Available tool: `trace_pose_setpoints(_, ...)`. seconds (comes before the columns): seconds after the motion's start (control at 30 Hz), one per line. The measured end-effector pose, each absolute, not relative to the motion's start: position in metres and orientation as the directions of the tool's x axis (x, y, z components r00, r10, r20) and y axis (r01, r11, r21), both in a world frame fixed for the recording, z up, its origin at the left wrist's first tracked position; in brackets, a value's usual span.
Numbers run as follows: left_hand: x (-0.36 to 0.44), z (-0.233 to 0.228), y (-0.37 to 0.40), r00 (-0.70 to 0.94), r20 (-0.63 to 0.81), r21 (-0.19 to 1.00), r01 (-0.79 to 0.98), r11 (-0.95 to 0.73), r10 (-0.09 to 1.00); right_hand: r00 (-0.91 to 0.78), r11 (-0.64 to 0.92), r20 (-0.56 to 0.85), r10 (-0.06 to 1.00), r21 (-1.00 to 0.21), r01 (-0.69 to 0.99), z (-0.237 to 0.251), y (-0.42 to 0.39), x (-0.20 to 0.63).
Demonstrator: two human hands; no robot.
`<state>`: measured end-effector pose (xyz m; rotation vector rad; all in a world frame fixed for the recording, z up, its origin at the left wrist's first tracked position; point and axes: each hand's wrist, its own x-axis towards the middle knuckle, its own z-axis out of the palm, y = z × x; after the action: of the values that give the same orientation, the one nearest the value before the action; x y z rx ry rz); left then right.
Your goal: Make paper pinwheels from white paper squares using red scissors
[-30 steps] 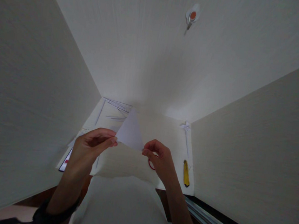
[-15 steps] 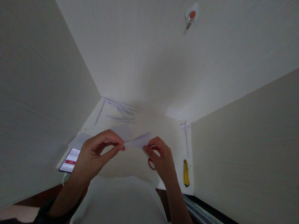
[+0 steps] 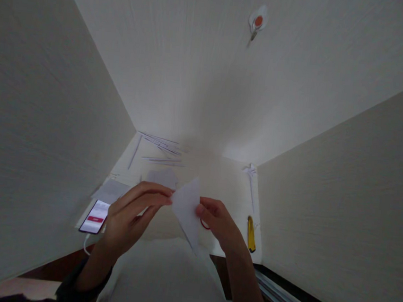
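Two hands, one folded white paper triangle (image 3: 188, 211): left hand (image 3: 131, 215) pinches its upper left edge, right hand (image 3: 218, 219) grips its right edge. Held above the pale desk (image 3: 220, 181), long axis pointing down toward the person.

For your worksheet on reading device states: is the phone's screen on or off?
On: the phone by the left hand shows a lit white display with a red bar.

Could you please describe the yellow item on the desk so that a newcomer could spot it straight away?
Start at the pale desk boxed in by three white walls and follow its right edge toward the person. Just right of the right hand, which pinches a white paper triangle with the left hand, lies a slim utility knife. It is the only yellow thing among white papers.
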<state>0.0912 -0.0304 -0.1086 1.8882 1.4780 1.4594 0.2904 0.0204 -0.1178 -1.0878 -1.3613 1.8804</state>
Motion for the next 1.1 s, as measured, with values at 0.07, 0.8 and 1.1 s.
trace_pose_setpoints(0.07, 0.095, -0.108, -0.030, -0.084, 0.479, 0.784, 0.490, -0.382, 0.874, -0.483, -0.342, -0.294, 0.825, -0.940, -0.012, -0.117, 0.019, 0.287)
trace_pose_setpoints(0.8, 0.113, -0.105, -0.024, 0.064, -0.285, 0.958, 0.050, 0.282, 0.956, -0.094, -0.183, -0.174, 0.980, -0.978, -0.102, -0.110, 0.027, 0.290)
trace_pose_setpoints(1.1, 0.113, -0.104, -0.027, 0.021, -0.259, 0.966, -0.010, 0.259, 0.966, -0.086, -0.030, -0.015, 0.996, -0.986, -0.165, -0.099, 0.034, 0.307)
